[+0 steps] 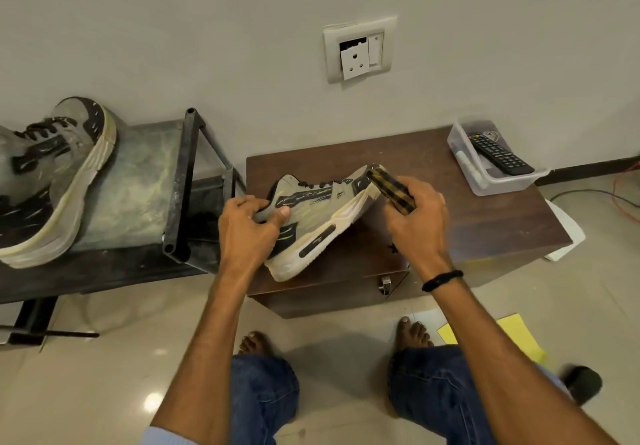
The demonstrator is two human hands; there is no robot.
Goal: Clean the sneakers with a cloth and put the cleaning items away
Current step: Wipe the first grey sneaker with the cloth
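Note:
A beige and black sneaker (311,216) rests tilted on the dark wooden cabinet (450,209), toe pointing away to the right. My left hand (249,222) grips it at the heel and collar. My right hand (415,216) holds a folded yellow-and-black checked cloth (391,186) pressed against the sneaker's toe. The second sneaker (52,181) of the pair stands on a low metal-framed stand (145,181) at the left, untouched.
A clear plastic tub (491,181) with a black remote (498,153) sits at the cabinet's back right corner. A wall socket (360,49) is above. Yellow paper (519,337) and a dark round object (583,384) lie on the tiled floor by my bare feet.

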